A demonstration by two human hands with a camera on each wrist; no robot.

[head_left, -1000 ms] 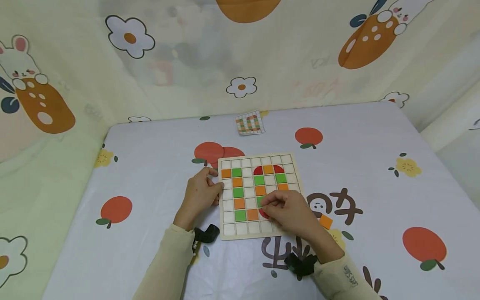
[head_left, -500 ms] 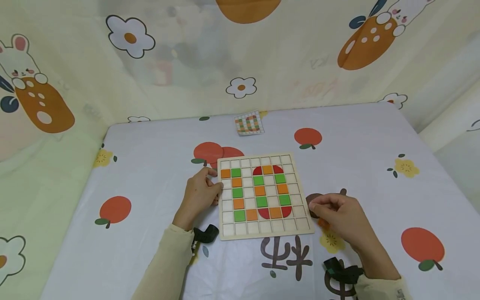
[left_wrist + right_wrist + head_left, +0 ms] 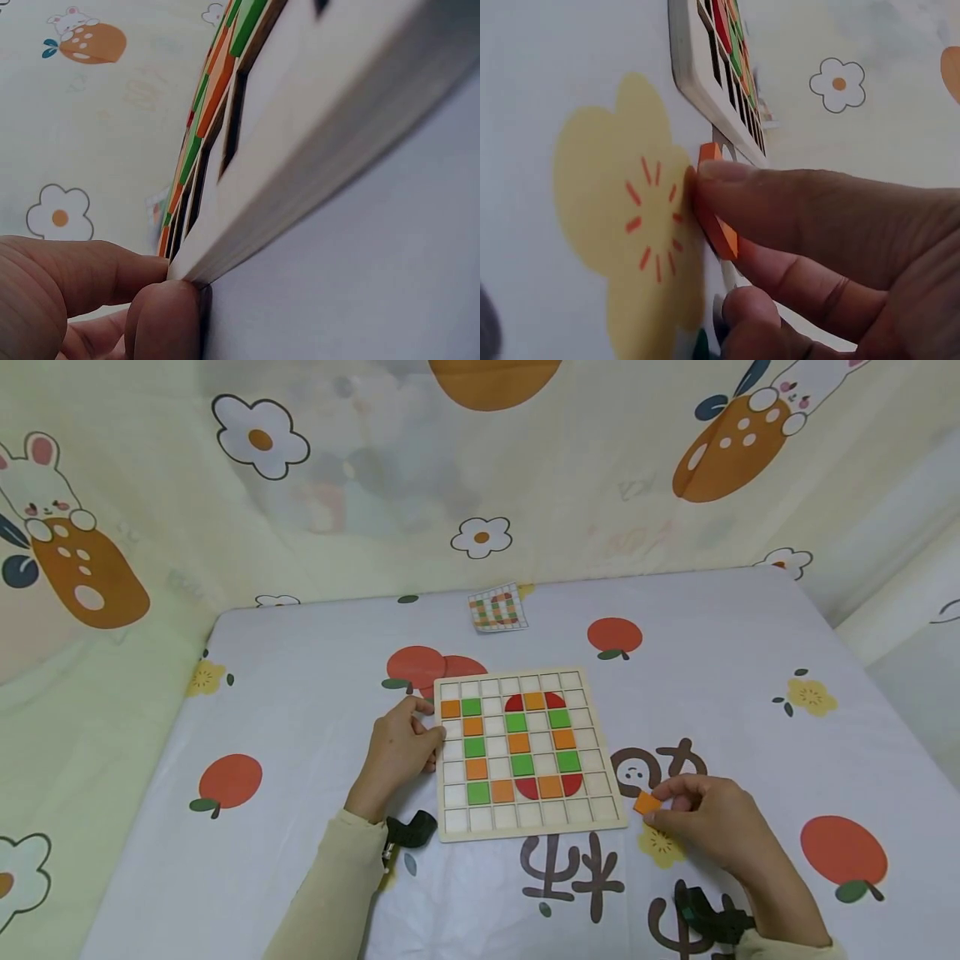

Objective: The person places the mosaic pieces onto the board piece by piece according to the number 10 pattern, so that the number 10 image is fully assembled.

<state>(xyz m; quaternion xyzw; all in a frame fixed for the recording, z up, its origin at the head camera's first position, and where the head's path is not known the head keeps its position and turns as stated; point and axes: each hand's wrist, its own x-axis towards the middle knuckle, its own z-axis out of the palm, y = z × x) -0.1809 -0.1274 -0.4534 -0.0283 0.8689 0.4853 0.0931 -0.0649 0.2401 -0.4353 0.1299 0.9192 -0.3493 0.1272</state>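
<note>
A square wooden grid board [image 3: 459, 820] lies on the table, with orange and green square tiles and red rounded tiles set in some cells. At its left edge, my left hand [image 3: 397, 753] holds the rim between thumb and fingers; the left wrist view shows the fingertips at the board's side [image 3: 300, 180]. To the right of the board, my right hand [image 3: 723, 822] pinches a loose orange square tile [image 3: 645, 802]. In the right wrist view the thumb covers part of this orange tile [image 3: 706, 153], which is tilted close over the cloth.
A small card [image 3: 498, 610] with a coloured grid pattern stands behind the board near the table's back edge. The tablecloth [image 3: 315, 693] is printed with fruit, flowers and lettering. A patterned curtain [image 3: 375, 560] rises at the back.
My right hand has gone from the board's lower right part to the loose orange tile and now pinches it. Orange and red tiles it had covered show. The left hand stays put.
</note>
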